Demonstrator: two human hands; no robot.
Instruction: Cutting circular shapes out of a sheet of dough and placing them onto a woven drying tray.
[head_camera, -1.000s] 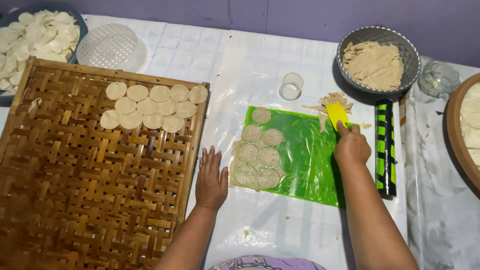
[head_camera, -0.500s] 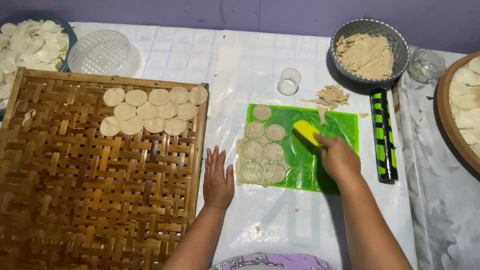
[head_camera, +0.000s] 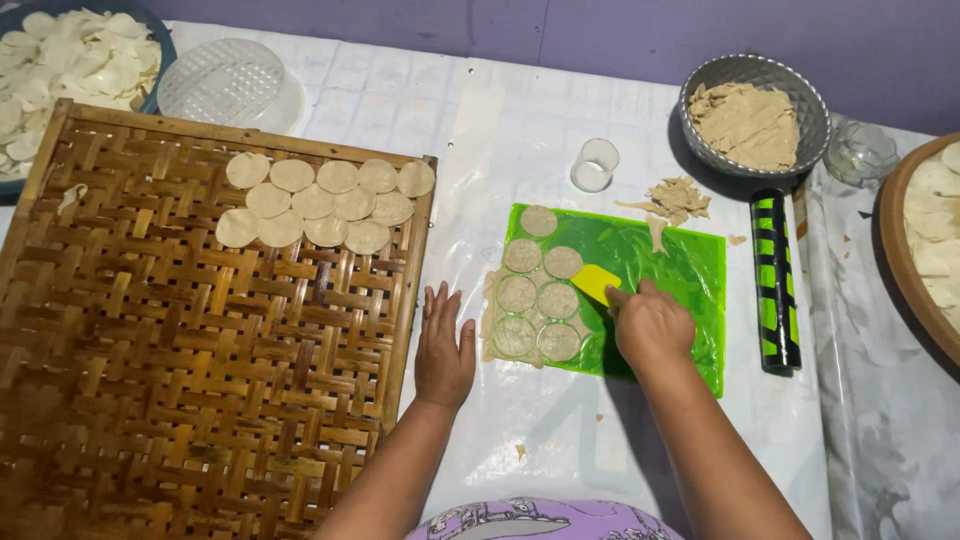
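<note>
View from above. The right hand (head_camera: 652, 325) was closed around a yellow scraper (head_camera: 596, 283), whose blade lay flat on the green mat (head_camera: 680, 270) just ahead and to the left of the knuckles, its edge beside the nearest dough rounds (head_camera: 538, 300); the low angle suits sliding under a cut round rather than pressing into it. The left hand (head_camera: 444, 345) lay open, palm down, fingers spread, on the plastic-covered table (head_camera: 520, 130) between the mat on its right and the woven tray (head_camera: 180, 360) on its left, apparently as a brace. The cut rounds sat in a cluster on the mat's near-left part, just left of the right hand, with one more round at the mat's far edge and ragged offcuts around them. Dough scraps (head_camera: 675, 198) lay beyond the right hand, off the mat's far edge. A clear ring cutter (head_camera: 595, 164) stood farther ahead, near the scraps. A black-and-green rolling pin (head_camera: 775, 280) lay to the right of the right hand, along the mat's edge. Containers: the metal bowl (head_camera: 800, 90), far right of the hand, held a mass of tan dough; the tray, left of the left hand, carried two overlapping rows of rounds at its far side, the rest bare; a blue basin (head_camera: 155, 40) at far left held white chips; a wooden tray (head_camera: 900, 260) at far right held pale pieces.
</note>
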